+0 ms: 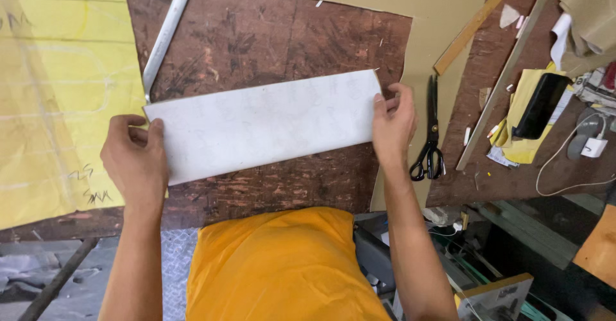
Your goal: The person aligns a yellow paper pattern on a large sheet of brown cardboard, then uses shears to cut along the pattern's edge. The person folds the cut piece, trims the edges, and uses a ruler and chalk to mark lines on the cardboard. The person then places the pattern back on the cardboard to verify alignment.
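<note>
The left hand [133,159] is gripping the left end of a white sheet [263,125], thumb lying on top and the other fingers curling at the edge, their tips partly hidden. The right hand [393,125] is pinching the sheet's right end, thumb on the upper face and fingers wrapping behind the edge, so whatever is under them is not showing. The sheet is lying long and slightly tilted across a worn brown table [282,39], its faint markings too pale to make out. A wrench [167,35] is resting above the sheet's left end, its lower tip slipping behind the sheet's corner and its head being cut off by the top of the frame. Yellow paper [58,90] is covering the table on the left, running off the frame. Black scissors [430,135] are lying just beside the right hand on tan card [423,13]. Farther right, a black phone [540,106] is sitting on yellow scraps, with a white charger [594,146] near it. An orange shirt [282,266] is hiding the table's near edge.
</note>
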